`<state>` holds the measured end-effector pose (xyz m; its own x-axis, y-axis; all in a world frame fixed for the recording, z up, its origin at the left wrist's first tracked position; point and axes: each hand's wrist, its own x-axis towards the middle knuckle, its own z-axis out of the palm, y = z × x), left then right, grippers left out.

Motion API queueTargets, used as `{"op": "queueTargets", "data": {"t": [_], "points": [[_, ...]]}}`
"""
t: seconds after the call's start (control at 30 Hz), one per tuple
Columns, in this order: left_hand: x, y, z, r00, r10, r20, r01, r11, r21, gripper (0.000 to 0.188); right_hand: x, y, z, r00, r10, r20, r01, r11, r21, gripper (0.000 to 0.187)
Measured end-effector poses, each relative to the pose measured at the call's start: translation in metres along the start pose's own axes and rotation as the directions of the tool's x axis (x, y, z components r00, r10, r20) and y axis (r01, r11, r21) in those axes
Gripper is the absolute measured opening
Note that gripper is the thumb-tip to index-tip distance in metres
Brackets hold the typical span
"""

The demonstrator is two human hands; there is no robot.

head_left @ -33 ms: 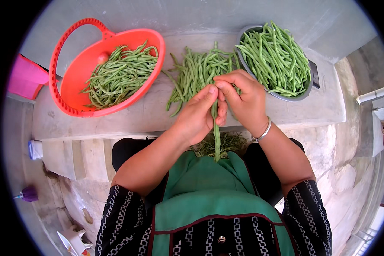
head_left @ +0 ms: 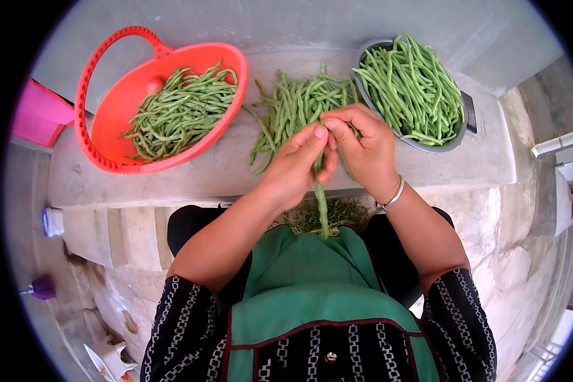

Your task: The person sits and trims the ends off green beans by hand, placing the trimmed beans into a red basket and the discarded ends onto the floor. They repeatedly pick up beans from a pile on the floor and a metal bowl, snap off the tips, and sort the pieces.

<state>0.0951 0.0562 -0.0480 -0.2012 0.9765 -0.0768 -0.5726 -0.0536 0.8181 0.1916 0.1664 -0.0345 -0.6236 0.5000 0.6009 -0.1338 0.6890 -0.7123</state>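
Note:
Between my hands a single green bean (head_left: 323,207) hangs down toward my lap, its upper end pinched at my fingertips. My left hand (head_left: 299,162) is closed round the bean just below that end. Thumb and forefinger of my right hand (head_left: 365,145) meet at its tip, close against the left thumb. Right behind my hands lies a loose pile of green beans (head_left: 296,108) on the concrete ledge (head_left: 204,184). To the right, a grey basin (head_left: 361,79) is heaped with smooth green beans (head_left: 414,89).
A red handled basket (head_left: 111,130) at the left holds thinner beans (head_left: 184,105) and a small round reddish thing (head_left: 155,85). A dark flat device (head_left: 469,113) shows beside the basin. Bean scraps (head_left: 305,219) lie below the ledge between my knees. A grey wall (head_left: 286,28) rises behind.
The hanging bean has shifted slightly and its lower end sits a little higher. Both hands keep nearly the same place and the same pinch.

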Motion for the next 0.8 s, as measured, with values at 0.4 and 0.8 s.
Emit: {"op": "queueTargets", "data": {"t": [0.4,0.8], "points": [[-0.008,0.017,-0.017,0.935,0.325,0.143,-0.212,0.187,0.959,0.014,-0.008,0.001,-0.007,0.900,-0.201,0.387,0.396,0.750,-0.530,0.013],[-0.016,0.016,-0.005,0.689,0.646,0.329,-0.466,0.046,0.884,0.009,-0.009,-0.021,-0.019,0.803,0.282,0.525,-0.538,0.723,0.434,0.014]]}}
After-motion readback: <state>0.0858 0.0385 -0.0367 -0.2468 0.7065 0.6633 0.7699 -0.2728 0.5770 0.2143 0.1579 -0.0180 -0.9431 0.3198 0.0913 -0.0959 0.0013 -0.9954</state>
